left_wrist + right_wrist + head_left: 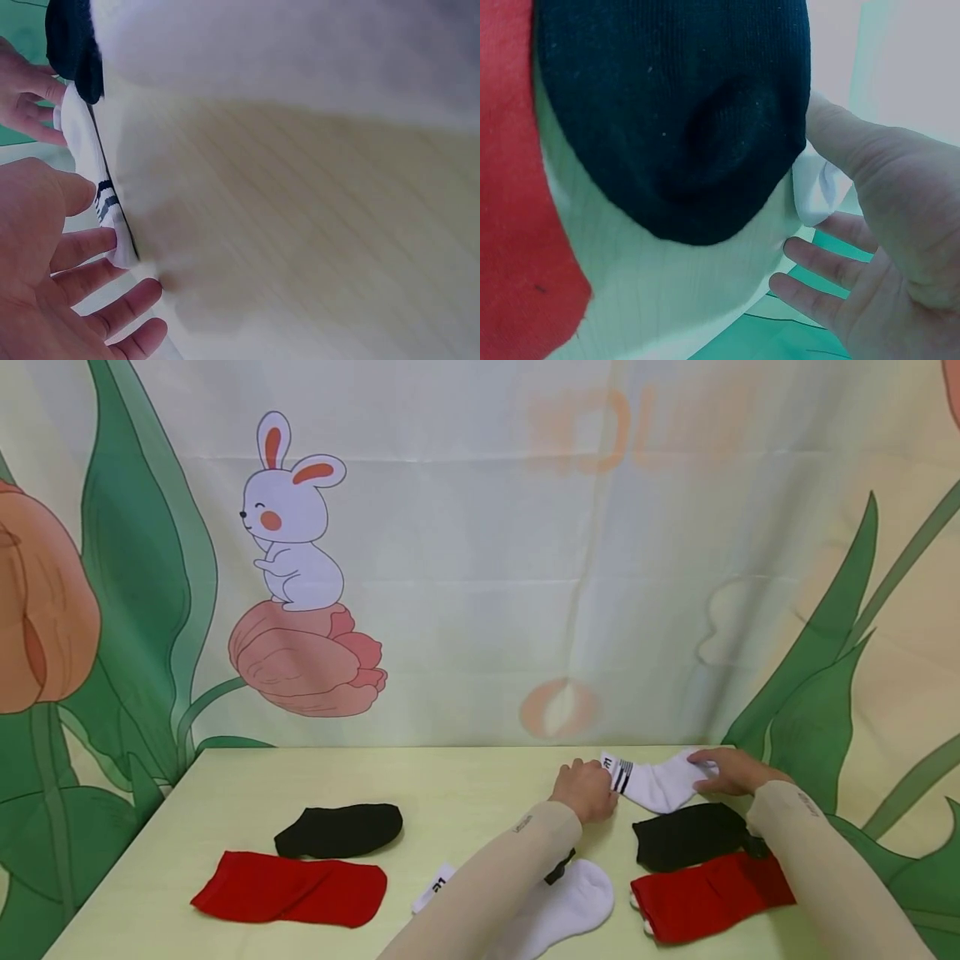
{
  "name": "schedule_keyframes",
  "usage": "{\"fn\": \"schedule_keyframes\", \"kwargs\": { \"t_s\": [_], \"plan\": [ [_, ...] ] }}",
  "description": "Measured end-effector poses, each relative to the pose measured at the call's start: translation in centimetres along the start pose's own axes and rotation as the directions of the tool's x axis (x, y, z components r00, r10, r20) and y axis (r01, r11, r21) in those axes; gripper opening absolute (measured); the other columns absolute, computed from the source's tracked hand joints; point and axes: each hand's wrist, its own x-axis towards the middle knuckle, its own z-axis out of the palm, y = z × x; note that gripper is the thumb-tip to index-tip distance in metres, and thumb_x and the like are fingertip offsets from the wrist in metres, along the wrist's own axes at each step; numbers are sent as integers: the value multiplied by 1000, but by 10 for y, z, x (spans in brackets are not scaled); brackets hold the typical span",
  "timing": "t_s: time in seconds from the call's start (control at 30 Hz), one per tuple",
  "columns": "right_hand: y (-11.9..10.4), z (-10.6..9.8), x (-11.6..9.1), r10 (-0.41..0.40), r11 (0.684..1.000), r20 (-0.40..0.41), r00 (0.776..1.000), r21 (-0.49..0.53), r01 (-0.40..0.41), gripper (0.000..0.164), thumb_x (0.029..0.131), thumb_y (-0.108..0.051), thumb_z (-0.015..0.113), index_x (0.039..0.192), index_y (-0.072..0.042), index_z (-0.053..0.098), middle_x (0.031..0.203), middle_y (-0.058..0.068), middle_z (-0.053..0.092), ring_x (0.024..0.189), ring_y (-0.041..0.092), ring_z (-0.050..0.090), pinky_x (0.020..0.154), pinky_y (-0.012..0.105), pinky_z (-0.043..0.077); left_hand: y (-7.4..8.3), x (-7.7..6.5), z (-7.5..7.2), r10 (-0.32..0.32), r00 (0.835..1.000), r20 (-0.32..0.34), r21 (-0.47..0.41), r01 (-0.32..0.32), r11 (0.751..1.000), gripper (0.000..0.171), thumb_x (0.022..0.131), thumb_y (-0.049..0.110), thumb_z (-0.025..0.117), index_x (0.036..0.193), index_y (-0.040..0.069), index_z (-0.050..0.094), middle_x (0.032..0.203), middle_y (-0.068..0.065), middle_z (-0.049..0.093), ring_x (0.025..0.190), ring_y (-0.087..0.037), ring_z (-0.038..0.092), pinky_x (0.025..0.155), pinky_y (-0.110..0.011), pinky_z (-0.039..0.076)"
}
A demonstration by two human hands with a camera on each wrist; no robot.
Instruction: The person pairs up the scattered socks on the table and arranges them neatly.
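Note:
A white sock [663,783] with dark stripes at its cuff lies at the back right of the table. My left hand [585,789] is at the cuff; in the left wrist view its fingers are spread and fairly straight, with the index fingertip [105,238] over the cuff. At the toe end, my right hand [731,771] holds the sock between thumb and index finger, and the toe [817,187] looks creased there. A black sock [690,837] lies just in front, partly under the right wrist in the head view.
Nearer me on the right lies a red sock [705,897]. A second white sock [577,906] is partly hidden by my left forearm. Another black sock [341,831] and red sock [292,889] lie on the left. A printed curtain [450,568] hangs behind the table.

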Motion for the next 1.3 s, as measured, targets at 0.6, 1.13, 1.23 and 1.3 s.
{"fn": "schedule_keyframes", "kwargs": {
  "t_s": [0.6,1.13,1.23,1.3],
  "plan": [
    [-6,-6,2,-72,994,-38,997,-79,69,54,86,-20,83,125,12,64,126,34,62,113,51,58,101,63,45,-6,-3,-17,106,994,-19,-32,-106,994,11,99,19,65,105,15,74,114,4,65,87,-7,61,74,-27,55],
    [-4,-9,-5,-144,983,-128,981,-135,126,48,84,-18,82,117,13,67,115,31,67,104,47,62,95,60,49,-3,-6,-31,161,985,-56,-49,-163,985,14,97,15,66,109,13,72,115,3,66,98,-7,64,81,-22,54],
    [0,-10,-5,-176,977,-160,971,-153,151,44,84,-17,81,115,11,68,111,30,68,100,46,63,92,59,50,-5,-7,-34,160,984,-74,-59,-165,985,13,97,14,67,108,13,72,112,3,66,96,-8,65,78,-22,54],
    [2,-11,-5,-201,970,-182,962,-170,171,41,85,-16,80,113,11,69,109,29,68,98,45,64,92,59,51,-6,-8,-36,170,981,-93,-52,-175,983,13,97,13,66,108,13,73,111,4,66,95,-8,65,77,-22,55]
  ]
}}
